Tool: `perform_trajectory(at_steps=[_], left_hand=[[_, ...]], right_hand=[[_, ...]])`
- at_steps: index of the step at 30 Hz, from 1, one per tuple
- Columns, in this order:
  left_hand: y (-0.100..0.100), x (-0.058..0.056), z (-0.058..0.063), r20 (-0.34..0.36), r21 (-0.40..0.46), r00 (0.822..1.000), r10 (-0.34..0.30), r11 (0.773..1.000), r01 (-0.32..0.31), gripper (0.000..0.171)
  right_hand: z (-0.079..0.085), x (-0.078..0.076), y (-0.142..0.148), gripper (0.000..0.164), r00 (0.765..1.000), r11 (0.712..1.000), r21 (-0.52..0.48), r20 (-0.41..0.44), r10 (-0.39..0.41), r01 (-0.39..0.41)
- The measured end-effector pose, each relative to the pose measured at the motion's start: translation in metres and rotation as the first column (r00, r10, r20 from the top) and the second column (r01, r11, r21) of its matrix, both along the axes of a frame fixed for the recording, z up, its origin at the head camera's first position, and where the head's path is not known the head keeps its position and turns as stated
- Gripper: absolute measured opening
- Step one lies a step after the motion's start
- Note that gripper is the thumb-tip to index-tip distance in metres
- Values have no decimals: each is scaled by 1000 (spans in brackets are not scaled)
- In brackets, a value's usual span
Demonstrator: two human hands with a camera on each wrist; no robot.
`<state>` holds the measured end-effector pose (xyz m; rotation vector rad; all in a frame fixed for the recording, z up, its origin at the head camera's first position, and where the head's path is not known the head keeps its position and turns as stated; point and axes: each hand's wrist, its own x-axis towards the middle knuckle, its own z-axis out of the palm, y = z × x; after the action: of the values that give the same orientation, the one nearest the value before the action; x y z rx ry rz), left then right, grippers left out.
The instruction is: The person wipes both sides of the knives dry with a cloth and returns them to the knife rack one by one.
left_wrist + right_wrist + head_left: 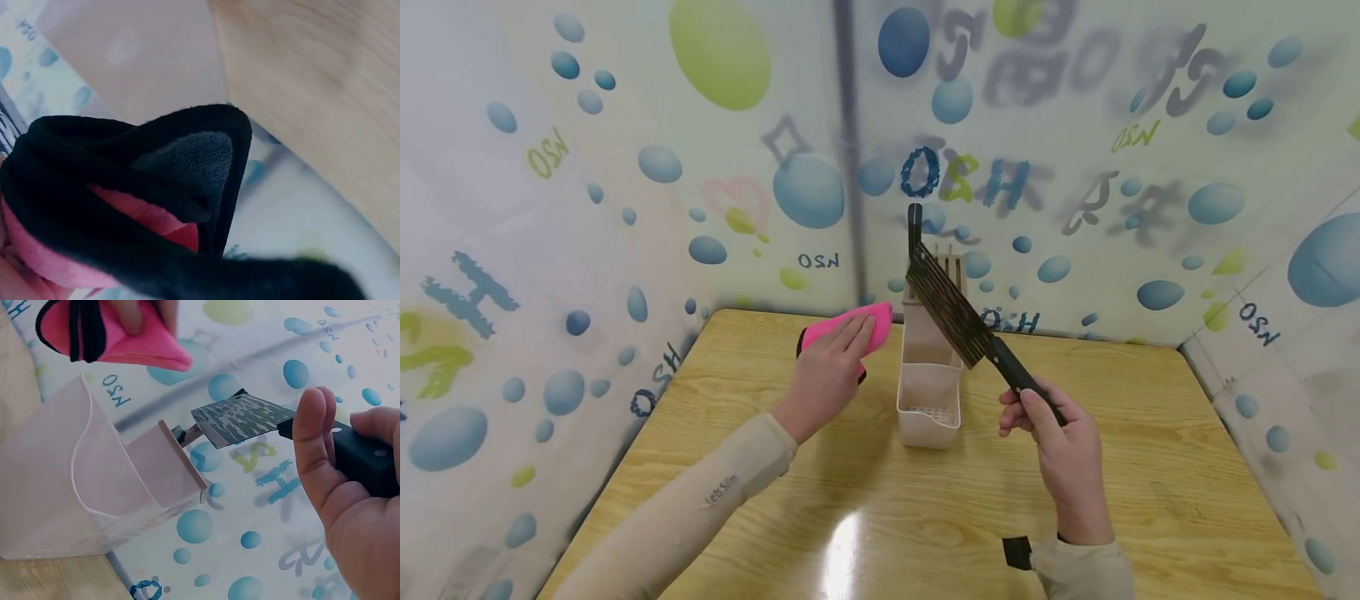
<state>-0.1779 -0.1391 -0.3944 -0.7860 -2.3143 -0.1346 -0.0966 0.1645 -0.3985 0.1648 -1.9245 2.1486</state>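
Observation:
My right hand (1070, 450) grips the black handle (1026, 379) of a broad kitchen knife with a dark, patterned blade (951, 308). The blade slants up and left, in front of the holder in the head view. My left hand (831, 371) holds a folded pink cloth with black edging (850, 323), left of the blade and apart from it. In the left wrist view the folds of the cloth (181, 162) show a dark grey side. Between the hands stands a pale knife holder (928, 429) with slots at its back. Another black handle (914, 221) rises from the slots.
The holder stands on a wooden table (1150, 450) whose back edge meets a patterned curtain (1037, 208). Similar sheets hang at the left and right sides. A small black piece (1017, 552) shows beside the right sleeve.

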Motion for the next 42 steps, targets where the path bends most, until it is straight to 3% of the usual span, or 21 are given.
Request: perform_trajectory(at_steps=[10, 21, 29, 38, 42], left_hand=[[-19, -10, -19, 152, -39, 986, 63, 998, -58, 65], [-29, -20, -40, 301, -130, 943, 138, 986, -103, 71], [-31, -26, -57, 332, -197, 920, 209, 969, -149, 65], [-29, -35, -69, 444, -262, 851, 280, 949, -176, 63], [-25, -41, -73, 492, -240, 821, 289, 952, -191, 57]], right_hand=[[0, -4, 6, 34, 999, 999, -25, 18, -35, 36], [5, -9, 13, 34, 998, 998, -20, 29, -61, 62], [10, -12, 18, 34, 998, 997, -22, 19, -67, 68], [16, -16, 24, 35, 998, 998, -4, 20, -64, 64], [18, -18, 27, 34, 998, 998, 11, 7, -68, 68]])
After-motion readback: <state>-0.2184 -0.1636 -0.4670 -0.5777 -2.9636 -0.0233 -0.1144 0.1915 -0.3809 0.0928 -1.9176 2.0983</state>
